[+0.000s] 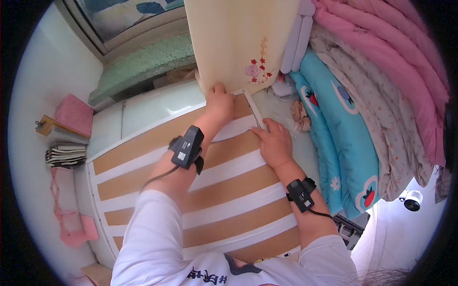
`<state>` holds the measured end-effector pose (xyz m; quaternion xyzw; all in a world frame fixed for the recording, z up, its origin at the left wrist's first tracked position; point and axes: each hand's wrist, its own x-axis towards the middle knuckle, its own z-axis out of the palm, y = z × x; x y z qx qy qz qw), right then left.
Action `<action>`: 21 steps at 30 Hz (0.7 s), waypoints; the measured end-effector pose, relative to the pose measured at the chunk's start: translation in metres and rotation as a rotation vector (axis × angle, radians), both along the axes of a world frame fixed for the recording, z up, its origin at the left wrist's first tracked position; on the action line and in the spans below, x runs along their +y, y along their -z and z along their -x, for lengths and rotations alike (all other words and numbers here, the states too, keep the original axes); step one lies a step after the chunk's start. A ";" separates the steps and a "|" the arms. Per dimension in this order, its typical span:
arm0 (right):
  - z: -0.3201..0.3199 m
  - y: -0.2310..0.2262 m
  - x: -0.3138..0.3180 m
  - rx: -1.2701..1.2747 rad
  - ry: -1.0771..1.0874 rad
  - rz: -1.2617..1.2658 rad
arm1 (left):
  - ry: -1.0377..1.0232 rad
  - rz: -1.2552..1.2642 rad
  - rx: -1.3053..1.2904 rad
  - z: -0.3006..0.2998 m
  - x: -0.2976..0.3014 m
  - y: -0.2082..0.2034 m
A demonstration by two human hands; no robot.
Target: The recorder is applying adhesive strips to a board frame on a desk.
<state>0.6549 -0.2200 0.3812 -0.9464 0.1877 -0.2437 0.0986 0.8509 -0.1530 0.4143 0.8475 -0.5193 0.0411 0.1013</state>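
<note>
A large flat board (224,172) with brown and white stripes and a white rim lies in front of me, partly under my forearms. At its far edge is my left hand (220,102), fingers bent over the rim close to the foot of an upright cream panel (229,43) with a red and pink flower print. The left fingertips are partly hidden. My right hand (276,143) is closed on the board's right edge, thumb and forefinger at the narrow white edge strip (254,108). Both forearms carry black strapped devices.
To the right are piled a blue quilt (341,124), a flowered quilt (377,100) and a pink quilt (396,52). A green ledge (143,66) runs below the window. Along the left wall are a pink box (75,114) and a stack of notebooks (66,155).
</note>
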 end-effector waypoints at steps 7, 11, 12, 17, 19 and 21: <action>0.001 -0.002 -0.001 0.004 0.006 -0.053 | -0.021 0.033 0.136 -0.002 0.005 0.002; 0.000 0.002 -0.003 -0.001 0.001 -0.091 | 0.023 -0.033 0.170 -0.010 0.005 -0.003; -0.001 0.001 -0.003 0.001 0.000 -0.092 | 0.051 -0.046 0.158 -0.014 0.005 -0.003; 0.000 0.001 -0.004 0.031 0.011 -0.087 | 0.121 -0.144 0.106 -0.014 -0.003 -0.009; -0.001 0.000 -0.002 0.022 0.002 -0.144 | 0.146 -0.249 0.131 -0.016 -0.003 -0.016; 0.000 0.000 -0.003 0.015 0.001 -0.140 | 0.153 -0.227 0.112 -0.015 -0.003 -0.013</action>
